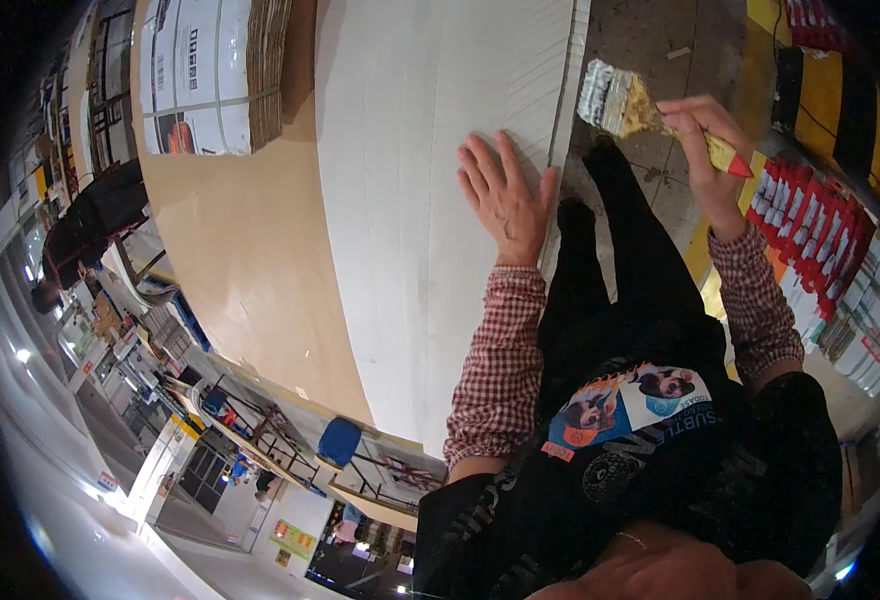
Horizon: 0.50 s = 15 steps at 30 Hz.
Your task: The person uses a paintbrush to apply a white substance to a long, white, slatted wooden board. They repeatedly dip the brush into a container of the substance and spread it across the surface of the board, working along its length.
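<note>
My left hand (508, 200) lies flat, fingers spread, on a broad white sheet (410, 180) near its right edge. A row of fine slanted lines, like staggered sheet edges, shows beyond my fingertips. My right hand (708, 150) is closed around the handle of a wide paintbrush (628, 103). The brush is held off to the right of the sheet, over the floor, with its bristle end pointing left. White paste coats the bristles, and the yellow handle ends in a red tip below my fingers.
A strapped stack of printed cardboard (195, 75) stands on the tan tabletop (250, 250) at the far left. Right of me are bundles of red-and-white printed pieces (810, 225) and a yellow-and-black striped barrier (825, 110). A blue stool (339, 441) and another person (95, 220) are to the left.
</note>
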### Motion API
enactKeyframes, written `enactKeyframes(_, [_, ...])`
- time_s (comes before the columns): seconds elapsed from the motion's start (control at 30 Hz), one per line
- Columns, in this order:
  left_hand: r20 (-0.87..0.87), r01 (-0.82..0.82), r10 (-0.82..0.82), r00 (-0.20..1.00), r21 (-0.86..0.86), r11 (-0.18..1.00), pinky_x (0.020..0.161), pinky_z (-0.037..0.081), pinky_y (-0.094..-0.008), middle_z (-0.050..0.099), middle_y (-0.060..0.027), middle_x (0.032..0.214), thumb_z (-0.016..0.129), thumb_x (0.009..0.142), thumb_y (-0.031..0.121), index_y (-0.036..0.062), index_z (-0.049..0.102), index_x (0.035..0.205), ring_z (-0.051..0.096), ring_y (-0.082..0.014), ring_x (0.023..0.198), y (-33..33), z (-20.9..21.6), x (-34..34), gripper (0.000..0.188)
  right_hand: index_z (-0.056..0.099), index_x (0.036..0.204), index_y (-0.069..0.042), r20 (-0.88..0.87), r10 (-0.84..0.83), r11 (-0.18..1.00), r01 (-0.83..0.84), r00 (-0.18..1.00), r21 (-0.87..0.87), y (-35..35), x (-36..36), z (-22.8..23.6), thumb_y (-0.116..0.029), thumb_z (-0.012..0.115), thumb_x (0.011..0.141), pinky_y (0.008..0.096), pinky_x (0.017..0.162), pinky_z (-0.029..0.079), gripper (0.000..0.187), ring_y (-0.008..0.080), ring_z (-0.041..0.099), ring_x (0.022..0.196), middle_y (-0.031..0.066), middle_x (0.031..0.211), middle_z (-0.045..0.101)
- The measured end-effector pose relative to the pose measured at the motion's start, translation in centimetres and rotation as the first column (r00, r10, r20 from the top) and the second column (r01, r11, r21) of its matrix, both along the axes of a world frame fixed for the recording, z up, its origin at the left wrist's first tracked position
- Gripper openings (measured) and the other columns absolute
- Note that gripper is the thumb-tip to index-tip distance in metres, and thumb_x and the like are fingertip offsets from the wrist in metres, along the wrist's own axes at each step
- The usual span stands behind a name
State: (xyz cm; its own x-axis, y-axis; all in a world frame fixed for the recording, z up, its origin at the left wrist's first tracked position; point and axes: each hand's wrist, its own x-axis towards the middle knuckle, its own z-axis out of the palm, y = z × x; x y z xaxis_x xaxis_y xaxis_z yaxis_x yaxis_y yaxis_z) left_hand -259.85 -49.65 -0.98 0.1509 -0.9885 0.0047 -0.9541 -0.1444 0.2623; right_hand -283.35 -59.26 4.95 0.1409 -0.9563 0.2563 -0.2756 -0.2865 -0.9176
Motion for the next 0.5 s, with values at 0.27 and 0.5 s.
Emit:
enactKeyframes(0.27, [-0.054, 0.119, -0.121, 0.991, -0.044, 0.992, 0.086, 0.053, -0.0480, 0.053, -0.0307, 0.127, 0.055, 0.094, 0.030, 0.0000, 0.059, 0.124, 0.054, -0.0499, 0.116, -1.4, 1.5, 1.8, 0.043, 0.069, 0.087, 0.002, -0.046, 0.064, 0.998, -0.065, 0.997, -0.025, 0.8, 1.4, -1.5, -0.006, 0.059, 0.093, 0.0257, 0.069, 0.052, 0.013, 0.0134, 0.065, 0.080, 0.0100, 0.092, 0.070])
enactKeyframes(0.5, [-0.044, 0.127, -0.129, 0.991, -0.047, 0.991, 0.083, 0.054, -0.0471, 0.054, -0.0293, 0.125, 0.055, 0.095, 0.029, -0.0002, 0.059, 0.123, 0.056, -0.0476, 0.114, -1.4, 1.9, 1.9, 0.041, 0.068, 0.086, 0.002, -0.021, 0.045, 0.997, -0.046, 0.999, -0.062, 2.0, 1.0, -0.8, -0.006, 0.060, 0.092, 0.0254, 0.065, 0.052, 0.013, 0.0127, 0.065, 0.075, 0.0099, 0.091, 0.070])
